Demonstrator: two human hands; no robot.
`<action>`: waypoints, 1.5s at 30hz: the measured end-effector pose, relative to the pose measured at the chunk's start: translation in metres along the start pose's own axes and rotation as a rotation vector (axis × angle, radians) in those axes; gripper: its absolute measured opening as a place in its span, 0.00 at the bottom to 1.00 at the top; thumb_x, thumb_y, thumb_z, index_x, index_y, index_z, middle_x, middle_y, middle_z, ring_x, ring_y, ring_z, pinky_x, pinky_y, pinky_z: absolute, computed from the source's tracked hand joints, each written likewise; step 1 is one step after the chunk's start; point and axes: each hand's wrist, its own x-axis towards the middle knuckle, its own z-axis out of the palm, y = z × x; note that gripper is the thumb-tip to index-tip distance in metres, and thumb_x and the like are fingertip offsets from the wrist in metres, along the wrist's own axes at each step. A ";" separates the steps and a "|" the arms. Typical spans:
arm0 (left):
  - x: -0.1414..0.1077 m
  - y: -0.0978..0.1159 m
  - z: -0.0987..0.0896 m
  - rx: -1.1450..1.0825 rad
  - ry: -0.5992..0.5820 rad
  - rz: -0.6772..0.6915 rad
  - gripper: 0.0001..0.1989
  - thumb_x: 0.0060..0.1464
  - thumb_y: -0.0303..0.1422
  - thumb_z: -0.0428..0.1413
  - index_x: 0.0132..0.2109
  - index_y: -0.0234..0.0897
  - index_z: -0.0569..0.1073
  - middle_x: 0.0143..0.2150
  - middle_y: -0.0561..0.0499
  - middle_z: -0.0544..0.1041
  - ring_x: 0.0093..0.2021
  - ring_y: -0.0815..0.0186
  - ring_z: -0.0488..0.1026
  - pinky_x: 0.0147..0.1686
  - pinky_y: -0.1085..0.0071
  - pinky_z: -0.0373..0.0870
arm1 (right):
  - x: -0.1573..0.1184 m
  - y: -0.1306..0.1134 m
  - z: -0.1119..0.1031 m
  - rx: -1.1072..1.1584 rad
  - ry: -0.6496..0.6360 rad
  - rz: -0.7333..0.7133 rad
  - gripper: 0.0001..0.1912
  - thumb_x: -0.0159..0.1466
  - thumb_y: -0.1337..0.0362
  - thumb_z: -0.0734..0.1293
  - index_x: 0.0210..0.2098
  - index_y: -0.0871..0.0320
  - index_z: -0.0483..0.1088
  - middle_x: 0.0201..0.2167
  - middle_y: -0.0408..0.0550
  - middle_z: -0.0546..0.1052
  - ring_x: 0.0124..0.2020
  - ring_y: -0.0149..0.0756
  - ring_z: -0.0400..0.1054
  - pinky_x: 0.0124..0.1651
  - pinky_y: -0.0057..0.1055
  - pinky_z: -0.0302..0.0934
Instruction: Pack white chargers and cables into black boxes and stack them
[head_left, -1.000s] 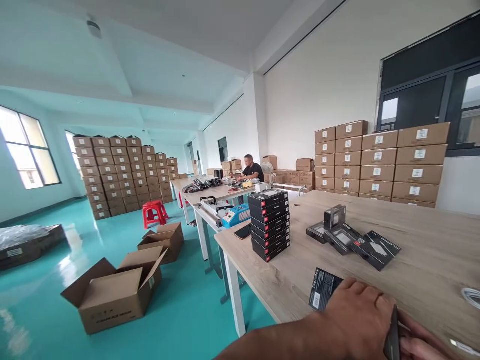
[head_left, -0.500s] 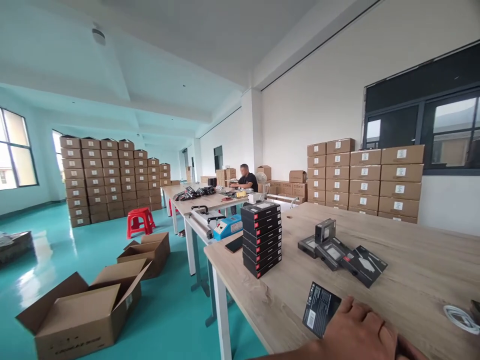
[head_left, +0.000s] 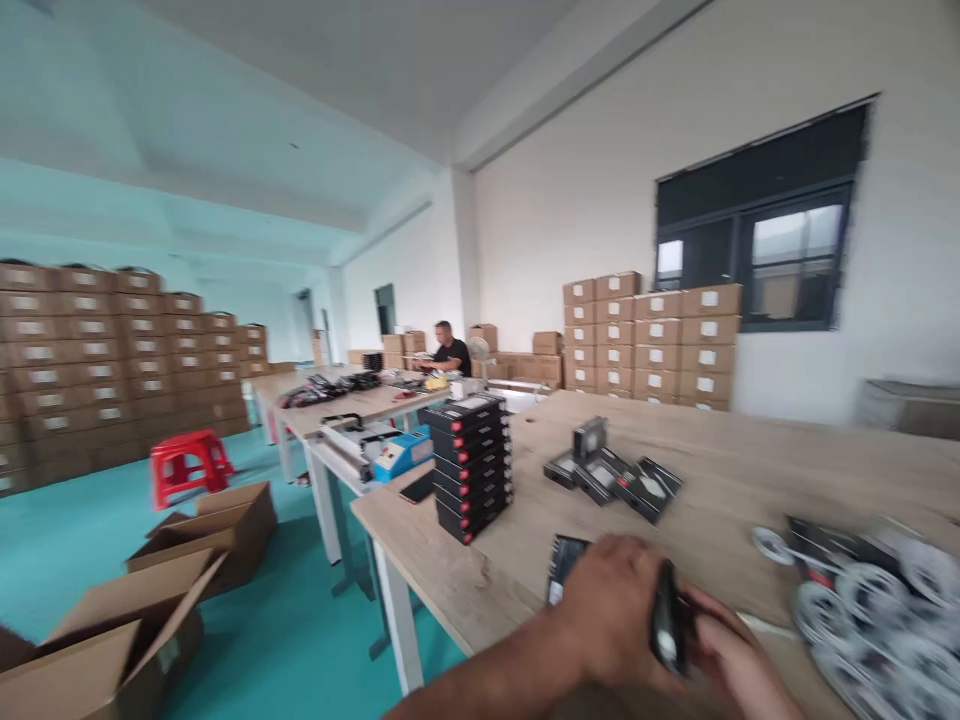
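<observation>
At the near table edge my left hand (head_left: 611, 605) reaches in with its fingers curled against a dark glossy object (head_left: 667, 620), whose kind I cannot make out. My right hand (head_left: 724, 640) grips that object from the other side, its fingers partly hidden and blurred. Beyond my left hand a black printed flat box (head_left: 564, 562) shows, partly covered by the hand. A tall stack of black retail boxes (head_left: 471, 470) stands to the left. Farther back lie several loose black boxes (head_left: 600, 472), one of them upright.
Several coiled white cables (head_left: 870, 600) lie at the right. A blue-ended machine (head_left: 401, 455) stands beyond the wooden table (head_left: 720, 460). Open cartons (head_left: 202, 530) and a red stool (head_left: 191, 465) are on the floor. A person (head_left: 450, 352) sits at a farther table.
The view has swung right, bringing the white cables into sight. My right hand and the dark glossy object now show beside my left hand, which covers more of the flat box.
</observation>
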 end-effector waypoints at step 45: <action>0.010 -0.012 0.001 0.098 0.177 -0.031 0.39 0.43 0.25 0.58 0.63 0.37 0.58 0.59 0.38 0.69 0.60 0.46 0.65 0.61 0.49 0.56 | -0.005 -0.037 0.033 -0.288 -0.047 -0.186 0.11 0.55 0.69 0.62 0.31 0.54 0.77 0.50 0.48 0.75 0.57 0.45 0.64 0.63 0.47 0.55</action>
